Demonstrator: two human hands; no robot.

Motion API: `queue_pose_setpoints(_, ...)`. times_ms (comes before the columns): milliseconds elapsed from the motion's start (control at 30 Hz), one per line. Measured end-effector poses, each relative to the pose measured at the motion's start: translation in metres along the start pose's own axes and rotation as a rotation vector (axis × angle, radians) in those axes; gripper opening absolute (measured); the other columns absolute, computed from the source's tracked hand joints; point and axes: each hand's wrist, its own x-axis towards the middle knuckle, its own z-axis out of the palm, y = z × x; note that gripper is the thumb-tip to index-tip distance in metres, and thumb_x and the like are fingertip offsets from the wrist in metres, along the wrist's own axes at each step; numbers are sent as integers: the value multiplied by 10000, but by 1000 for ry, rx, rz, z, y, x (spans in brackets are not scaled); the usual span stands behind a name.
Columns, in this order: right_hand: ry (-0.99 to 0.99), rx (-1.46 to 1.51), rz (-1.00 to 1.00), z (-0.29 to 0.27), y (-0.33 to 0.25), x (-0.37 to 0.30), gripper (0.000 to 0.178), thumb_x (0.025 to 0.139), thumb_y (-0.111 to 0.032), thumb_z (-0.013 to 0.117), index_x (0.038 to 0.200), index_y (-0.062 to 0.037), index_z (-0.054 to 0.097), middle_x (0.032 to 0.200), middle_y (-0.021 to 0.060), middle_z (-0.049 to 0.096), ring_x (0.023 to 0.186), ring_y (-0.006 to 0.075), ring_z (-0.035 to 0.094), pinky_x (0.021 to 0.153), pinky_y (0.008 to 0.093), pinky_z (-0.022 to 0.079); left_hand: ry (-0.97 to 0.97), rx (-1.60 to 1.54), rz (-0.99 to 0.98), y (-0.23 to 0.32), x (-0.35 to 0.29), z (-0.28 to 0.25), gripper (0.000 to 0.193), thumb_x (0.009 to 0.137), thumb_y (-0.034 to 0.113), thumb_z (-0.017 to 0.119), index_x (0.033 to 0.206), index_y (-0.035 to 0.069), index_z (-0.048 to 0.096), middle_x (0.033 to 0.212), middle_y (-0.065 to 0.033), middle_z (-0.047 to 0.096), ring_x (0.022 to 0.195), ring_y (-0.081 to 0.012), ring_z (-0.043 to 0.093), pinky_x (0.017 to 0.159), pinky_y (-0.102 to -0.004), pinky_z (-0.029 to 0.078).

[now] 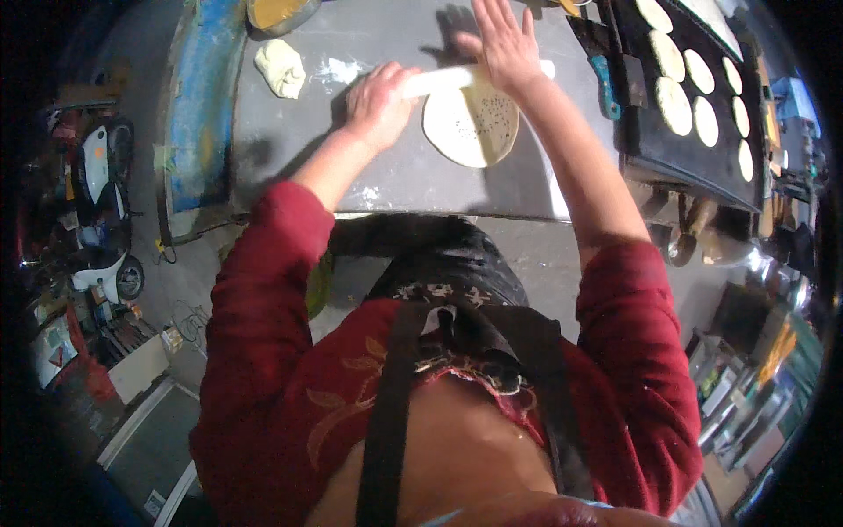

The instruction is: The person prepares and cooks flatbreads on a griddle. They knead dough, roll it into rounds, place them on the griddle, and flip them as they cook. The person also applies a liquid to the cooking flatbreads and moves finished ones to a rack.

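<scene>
A pale rolling pin point(443, 82) lies across the far edge of a round, flat piece of dough point(465, 132) dotted with dark seeds. At the pin's left end is my left hand point(380, 104), its fingers bent over it. My right hand point(507, 51) presses on the pin near its right end with the palm, fingers stretched out and apart. Left of my left hand, a lump of dough point(280, 68) sits on the grey worktop point(386, 35), beside a patch of white flour point(341, 70).
A black griddle point(645, 132) at the right carries several flat rounds of dough point(673, 105). A teal-handled tool point(605, 88) lies along its left side. At the far left of the worktop stands a bowl point(283, 12) with yellowish contents. A scooter point(105, 202) is parked further left.
</scene>
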Motion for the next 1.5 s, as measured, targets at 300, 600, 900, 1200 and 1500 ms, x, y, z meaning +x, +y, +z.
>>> queue_pose_setpoints(300, -216, 305, 192, -85, -25, -189, 471, 937, -324, 484, 1338, -81, 434, 1352, 152, 447, 1301, 317, 368, 1099, 492, 227, 15, -139, -12, 70, -103, 19, 434, 747, 28, 582, 1178, 72, 568, 961, -99, 552, 912, -281, 561, 759, -416, 476)
queue_pose_setpoints(600, -118, 316, 406, -21, -35, -57, 219, 808, -119, 632, 999, -14, 643, 1018, 149, 613, 980, 331, 584, 857, 413, 492, 139, 33, -330, 5, -57, 1, 501, 764, 4, 635, 1243, 112, 539, 1128, -158, 548, 1126, -348, 497, 921, -458, 429)
queue_pose_setpoints(900, -214, 918, 468, -48, -43, -72, 170, 754, -112, 690, 891, -32, 628, 813, 89, 640, 717, 253, 610, 673, 358, 503, 87, -278, -135, 28, -10, 25, 445, 772, -17, 598, 1208, 53, 542, 1408, -126, 417, 1381, -329, 244, 1123, -458, 226)
queue_pose_setpoints(1200, -19, 1163, 843, -114, 212, -47, 178, 852, -117, 637, 1002, -34, 591, 862, 65, 661, 835, 196, 627, 715, 333, 515, 286, -194, -224, 87, -91, 65, 457, 869, 152, 474, 1294, -17, 476, 1417, -183, 392, 1359, -371, 276, 1112, -495, 206)
queue_pose_setpoints(1500, 56, 126, 491, -28, 427, -14, 371, 750, 61, 569, 1116, -1, 574, 1093, 208, 617, 1020, 339, 605, 881, 419, 481, 235, 67, -329, 111, -80, 74, 449, 901, 202, 458, 1297, -11, 459, 1420, -204, 382, 1330, -386, 320, 1101, -506, 242)
